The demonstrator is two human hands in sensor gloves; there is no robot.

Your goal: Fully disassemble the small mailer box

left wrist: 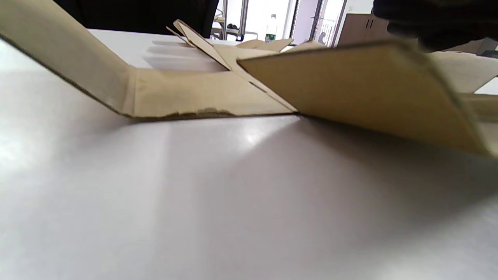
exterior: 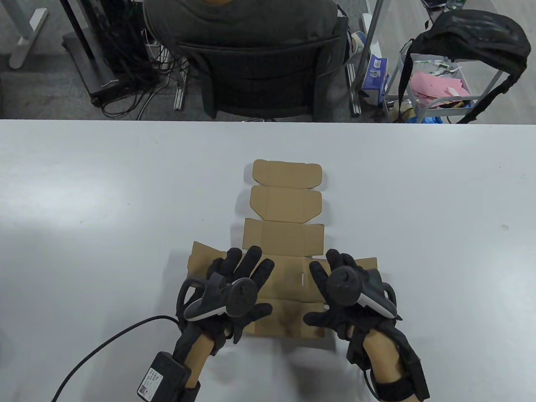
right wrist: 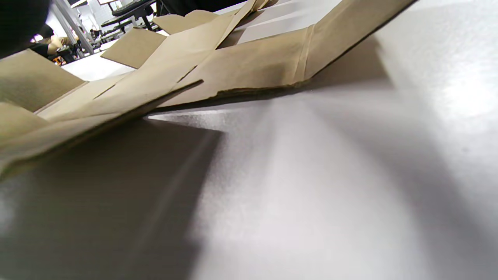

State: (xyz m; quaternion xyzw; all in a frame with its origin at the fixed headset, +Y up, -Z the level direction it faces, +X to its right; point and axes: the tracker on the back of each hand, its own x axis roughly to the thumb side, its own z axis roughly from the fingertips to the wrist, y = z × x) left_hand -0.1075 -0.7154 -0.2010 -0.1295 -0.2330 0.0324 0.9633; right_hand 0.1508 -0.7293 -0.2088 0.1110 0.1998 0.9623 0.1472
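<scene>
The small brown mailer box (exterior: 287, 234) lies unfolded on the white table (exterior: 83, 209), panels running away from me. My left hand (exterior: 240, 276) rests with fingers spread on its left side panel. My right hand (exterior: 331, 280) rests with fingers spread on its right side panel. Both thumbs point inward over the near panel (exterior: 284, 320). In the left wrist view the cardboard (left wrist: 202, 93) lies low on the table with its flaps slightly raised. It also shows in the right wrist view (right wrist: 241, 66), with the near panel lifted a little off the surface.
A black cable (exterior: 104, 347) runs from my left wrist across the table's near left. Beyond the far table edge are a black office chair (exterior: 259, 71) with a person in it and a cart (exterior: 444, 83) with a black bag.
</scene>
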